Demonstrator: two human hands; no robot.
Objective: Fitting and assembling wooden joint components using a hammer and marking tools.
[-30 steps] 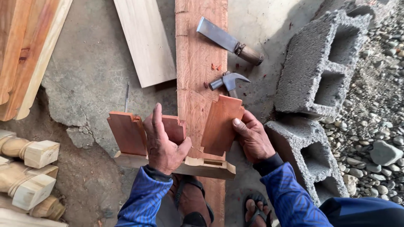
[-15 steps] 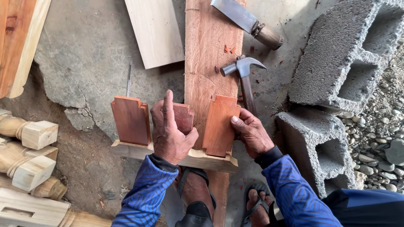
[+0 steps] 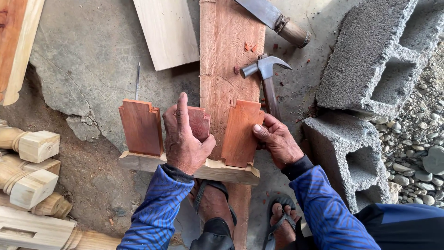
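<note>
Since earlier, I see left hand (image 3: 185,139) settled, gripping middle red block (image 3: 200,122); right hand (image 3: 276,139) pinching right block (image 3: 240,133), steadying it upright on pale rail (image 3: 231,172).

- Three reddish notched wooden blocks (image 3: 141,127), set along one pale wooden rail (image 3: 222,170).
- One long reddish plank (image 3: 229,60).
- One pale flat board (image 3: 167,31).
- One claw hammer (image 3: 267,78).
- One wide-bladed chisel (image 3: 276,18).
- Two hollow concrete blocks (image 3: 370,60).
- Two hands: left hand (image 3: 184,139), right hand (image 3: 277,139).
- One thin nail (image 3: 137,79).
</note>
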